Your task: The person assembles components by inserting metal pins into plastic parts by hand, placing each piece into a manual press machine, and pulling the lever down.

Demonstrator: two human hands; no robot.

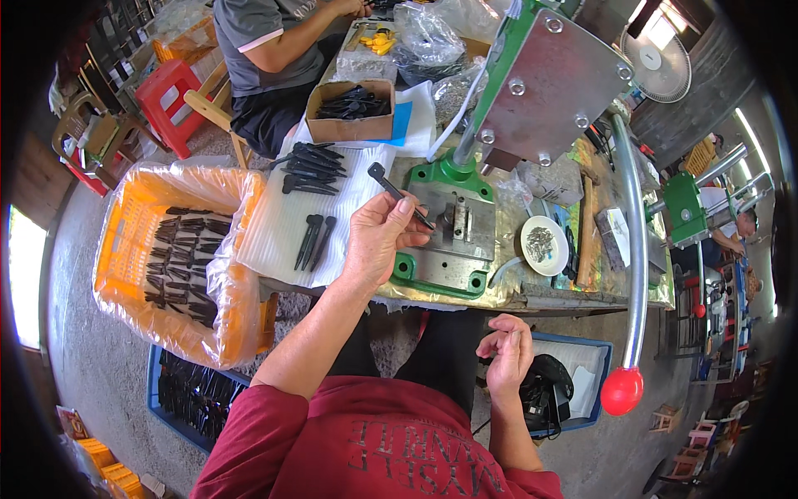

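My left hand (381, 239) grips a slim black handle-shaped part (387, 182) with a wider head, holding it tilted. Its lower tip reaches over the metal plate and small upright fixture (460, 218) of a green hand press (440, 283). Away from the press, in front of my body, is my right hand (509, 353), fingers curled in and thumb close to them; anything between them is too small to make out. Similar black parts (312, 241) lie on white foam sheeting (278, 218) left of the press, with a bigger pile (312, 169) behind. A white dish (544, 264) holds small metal pieces.
The press lever with a red ball (622, 391) hangs at the right. An orange, plastic-lined crate (125, 241) of black parts stands left; a cardboard box (351, 126) sits behind. A hammer (588, 224) lies right of the dish. Another person (270, 75) sits across at the far left.
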